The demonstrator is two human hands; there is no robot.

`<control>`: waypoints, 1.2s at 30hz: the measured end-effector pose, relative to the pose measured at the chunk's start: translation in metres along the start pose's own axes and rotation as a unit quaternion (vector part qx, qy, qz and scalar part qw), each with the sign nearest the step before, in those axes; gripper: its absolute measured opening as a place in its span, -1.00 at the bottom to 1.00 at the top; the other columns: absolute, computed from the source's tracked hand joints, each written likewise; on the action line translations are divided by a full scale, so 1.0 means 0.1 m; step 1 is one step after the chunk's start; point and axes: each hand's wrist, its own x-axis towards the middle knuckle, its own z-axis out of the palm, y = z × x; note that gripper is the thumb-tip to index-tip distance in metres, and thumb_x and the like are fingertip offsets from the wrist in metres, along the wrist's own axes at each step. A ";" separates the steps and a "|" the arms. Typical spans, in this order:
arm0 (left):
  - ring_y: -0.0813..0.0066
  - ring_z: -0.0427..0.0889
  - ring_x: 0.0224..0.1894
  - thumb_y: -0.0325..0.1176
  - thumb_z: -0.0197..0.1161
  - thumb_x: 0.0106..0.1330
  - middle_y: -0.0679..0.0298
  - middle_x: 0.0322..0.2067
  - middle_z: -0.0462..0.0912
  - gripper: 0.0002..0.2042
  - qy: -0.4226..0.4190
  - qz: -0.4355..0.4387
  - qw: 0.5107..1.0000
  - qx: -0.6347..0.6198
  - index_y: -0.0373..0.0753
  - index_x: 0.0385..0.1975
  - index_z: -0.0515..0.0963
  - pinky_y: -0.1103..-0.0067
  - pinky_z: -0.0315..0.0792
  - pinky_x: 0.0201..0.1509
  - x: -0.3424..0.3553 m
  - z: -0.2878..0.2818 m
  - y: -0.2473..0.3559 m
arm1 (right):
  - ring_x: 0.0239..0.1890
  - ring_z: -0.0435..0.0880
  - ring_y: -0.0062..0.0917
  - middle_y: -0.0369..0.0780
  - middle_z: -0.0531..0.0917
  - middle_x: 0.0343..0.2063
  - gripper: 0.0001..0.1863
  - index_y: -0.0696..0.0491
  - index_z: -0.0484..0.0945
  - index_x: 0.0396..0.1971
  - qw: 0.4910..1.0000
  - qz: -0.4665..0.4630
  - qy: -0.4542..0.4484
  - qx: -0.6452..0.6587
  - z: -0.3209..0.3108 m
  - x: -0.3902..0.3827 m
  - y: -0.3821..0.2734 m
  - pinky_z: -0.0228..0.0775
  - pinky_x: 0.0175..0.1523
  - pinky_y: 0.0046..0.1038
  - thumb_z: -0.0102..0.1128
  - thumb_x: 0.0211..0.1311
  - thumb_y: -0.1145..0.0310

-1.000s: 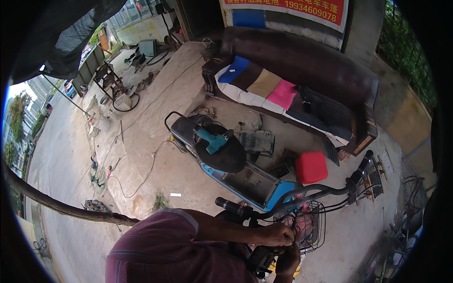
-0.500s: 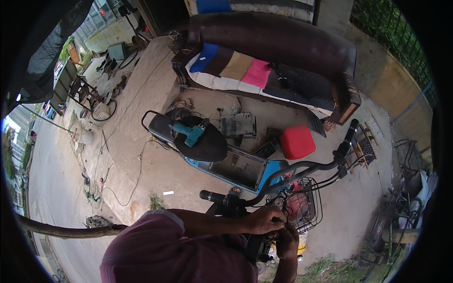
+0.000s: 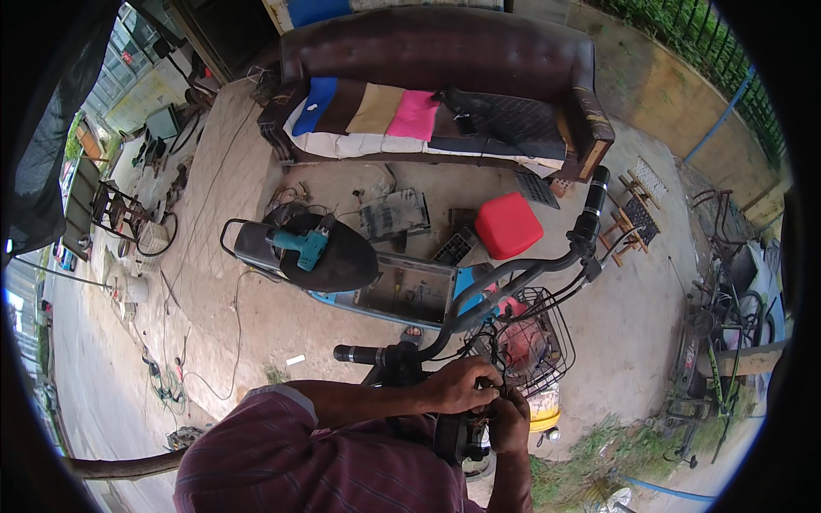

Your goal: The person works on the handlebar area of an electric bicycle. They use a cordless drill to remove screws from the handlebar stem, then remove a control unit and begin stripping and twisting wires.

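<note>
A blue electric scooter stands below me with its curved handlebar [image 3: 513, 278] across the middle of the view. My left hand [image 3: 462, 385] reaches in from the left, fingers curled at the handlebar stem. My right hand [image 3: 510, 419] comes up from the bottom edge and touches it, closed around the black headlight housing [image 3: 457, 438] under the stem. Small wires show between the two hands; what the fingertips pinch is hidden. A wire basket [image 3: 547, 338] hangs just past the hands.
A teal power drill [image 3: 304, 244] lies on the scooter's black seat [image 3: 342, 261]. The footboard compartment [image 3: 406, 291] is open. Beyond it are a red plastic stool [image 3: 508, 225], loose parts on the concrete, and a brown sofa [image 3: 445, 60]. Cables run at left; bicycles lean at right.
My head has tilted, so the scooter and sofa sit lower and larger in view. Both hands have stayed together at the handlebar stem, my left hand closing further over the spot.
</note>
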 end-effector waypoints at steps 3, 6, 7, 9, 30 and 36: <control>0.34 0.68 -0.28 -0.32 0.30 0.27 0.14 -0.27 0.62 -0.73 -0.017 -0.047 0.997 -0.050 -0.34 -0.13 0.57 0.47 0.54 -0.09 0.01 -0.03 0.06 | -0.41 0.67 -0.51 -0.17 0.67 -0.45 -0.81 0.20 0.56 -0.22 0.998 -0.006 -0.026 0.053 -0.05 0.01 0.05 0.58 -0.27 -0.49 0.03 0.38 0.41; 0.50 0.65 -0.41 -0.35 0.25 0.34 0.22 -0.38 0.62 -0.78 -0.061 -0.125 0.977 -0.162 -0.37 -0.17 0.55 0.54 0.54 -0.23 0.04 -0.08 0.14 | -0.39 0.66 -0.52 -0.18 0.67 -0.44 -0.86 0.17 0.56 -0.25 0.998 -0.025 -0.013 0.059 -0.06 0.00 0.14 0.58 -0.27 -0.49 0.12 0.41 0.40; 0.55 0.64 -0.43 -0.35 0.23 0.36 0.25 -0.41 0.61 -0.80 -0.068 -0.134 0.968 -0.199 -0.37 -0.18 0.54 0.57 0.53 -0.26 0.05 -0.07 0.10 | -0.38 0.66 -0.53 -0.18 0.67 -0.43 -0.86 0.16 0.56 -0.25 0.998 -0.028 -0.019 0.061 -0.06 0.01 0.15 0.58 -0.27 -0.49 0.13 0.42 0.39; 0.62 0.62 -0.44 -0.36 0.20 0.40 0.29 -0.44 0.61 -0.83 -0.078 -0.141 0.959 -0.234 -0.36 -0.22 0.53 0.60 0.51 -0.31 0.06 -0.06 0.06 | -0.37 0.66 -0.54 -0.19 0.67 -0.42 -0.86 0.15 0.57 -0.26 0.997 -0.033 -0.030 0.067 -0.06 0.03 0.17 0.58 -0.28 -0.49 0.17 0.42 0.38; 0.46 0.66 -0.55 -0.36 0.31 0.22 0.16 -0.54 0.65 -0.81 -0.010 -0.095 0.993 -0.069 -0.38 -0.36 0.57 0.50 0.52 -0.44 0.12 0.02 0.07 | -0.41 0.66 -0.59 -0.20 0.70 -0.42 -0.85 0.21 0.57 -0.31 0.999 -0.040 0.011 -0.028 -0.04 0.00 0.21 0.51 -0.28 -0.58 0.15 0.40 0.42; 0.28 0.71 -0.42 -0.31 0.33 0.16 0.10 -0.49 0.68 -0.78 -0.072 -0.178 0.979 -0.062 -0.37 -0.38 0.59 0.41 0.54 -0.28 0.18 -0.11 0.26 | -0.45 0.66 -0.60 -0.19 0.71 -0.43 -0.85 0.21 0.57 -0.31 0.997 -0.054 0.018 -0.054 -0.04 -0.03 0.18 0.50 -0.32 -0.59 0.13 0.41 0.44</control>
